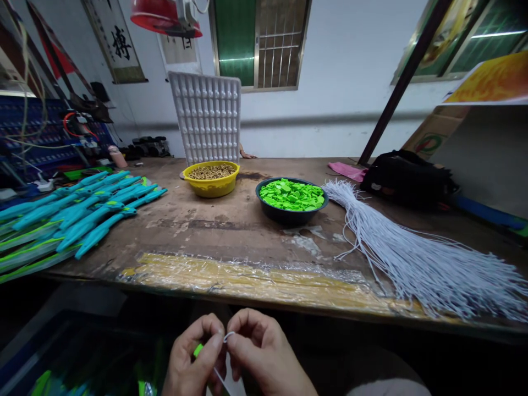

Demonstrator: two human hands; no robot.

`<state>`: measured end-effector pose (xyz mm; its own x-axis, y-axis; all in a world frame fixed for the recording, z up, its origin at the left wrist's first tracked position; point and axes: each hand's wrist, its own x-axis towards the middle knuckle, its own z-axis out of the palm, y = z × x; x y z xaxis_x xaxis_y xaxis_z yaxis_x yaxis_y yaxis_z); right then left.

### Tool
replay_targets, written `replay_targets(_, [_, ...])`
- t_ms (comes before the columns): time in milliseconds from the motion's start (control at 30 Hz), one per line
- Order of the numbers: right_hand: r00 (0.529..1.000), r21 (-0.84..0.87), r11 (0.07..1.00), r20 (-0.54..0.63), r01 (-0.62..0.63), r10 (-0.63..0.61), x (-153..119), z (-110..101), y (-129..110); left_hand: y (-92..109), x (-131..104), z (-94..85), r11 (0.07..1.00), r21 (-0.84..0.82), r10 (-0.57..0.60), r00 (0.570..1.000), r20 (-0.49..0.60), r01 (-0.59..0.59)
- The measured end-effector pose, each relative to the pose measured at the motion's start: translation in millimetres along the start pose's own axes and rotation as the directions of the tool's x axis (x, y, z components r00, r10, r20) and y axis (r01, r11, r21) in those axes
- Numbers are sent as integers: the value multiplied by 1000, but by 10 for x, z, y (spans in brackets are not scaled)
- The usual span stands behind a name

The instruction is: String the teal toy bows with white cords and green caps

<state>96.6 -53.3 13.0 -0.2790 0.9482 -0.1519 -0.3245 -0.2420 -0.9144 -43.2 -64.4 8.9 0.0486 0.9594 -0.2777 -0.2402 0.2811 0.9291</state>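
Below the table's front edge, my left hand (193, 357) and my right hand (264, 352) meet fingertip to fingertip. Between them a white cord (228, 336) bends into a small loop, pinched by both thumbs and forefingers. More of the cord hangs down under the left hand. A small bright green plastic piece (198, 350) sticks out between the left thumb and fingers; its full shape is hidden. On the table, a dark bowl (274, 214) holds a heap of similar green pieces. A large bundle of white cords (412, 247) lies to the right.
A yellow basin (212, 187) of brass-coloured rings stands behind, before an upright grey moulded tray (208, 118). Teal and green plastic toy-like parts (91, 209) pile up at left. A black bag (408, 179) sits at right. Clear tape covers the table's front edge (247, 280).
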Motion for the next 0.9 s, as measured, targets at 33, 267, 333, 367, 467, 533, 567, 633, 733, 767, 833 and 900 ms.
replay_targets(33, [992, -136, 983, -13, 126, -129, -21, -5, -25, 20, -3, 5, 1000, -14, -5, 1000, 12, 5])
replay_targets(267, [796, -499, 637, 214, 587, -566, -84, -65, -145, 25, 45, -60, 1000, -23, -10, 988, 155, 13])
replay_targets(333, [817, -514, 652, 204, 558, -539, -81, -77, -136, 1, 52, -83, 1000, -13, -6, 988, 153, 8])
replay_targets(367, [830, -521, 662, 195, 539, -523, -79, -83, -131, -9, 52, -91, 1000, -8, -7, 989, 150, 8])
replay_targets(467, [857, -545, 682, 151, 487, -492, -78, -99, -131, -27, 52, -108, 1000, 2, -18, 990, 138, 18])
replay_targets(533, [860, -563, 673, 152, 480, -486, -80, -108, -148, -28, 60, -117, 1000, 6, -23, 989, 144, 23])
replay_targets(567, [858, -567, 664, 172, 488, -484, -83, -111, -160, -26, 67, -123, 1000, 8, -25, 988, 154, 25])
replay_targets(633, [848, -560, 648, 230, 516, -477, -90, -118, -181, -20, 84, -140, 999, 21, -28, 982, 188, 25])
replay_targets(733, [853, -544, 660, 268, 518, -448, -98, -133, -192, -24, 106, -182, 998, 61, -27, 967, 253, 12])
replay_targets(767, [860, -546, 667, 267, 507, -436, -97, -140, -189, -33, 111, -200, 997, 75, -26, 963, 269, 6])
replay_targets(833, [868, -564, 662, 270, 494, -417, -88, -160, -182, -62, 121, -237, 995, 103, -37, 960, 277, 9])
replay_targets(900, [871, -601, 633, 288, 489, -399, -75, -182, -184, -93, 131, -265, 991, 131, -57, 966, 252, 24])
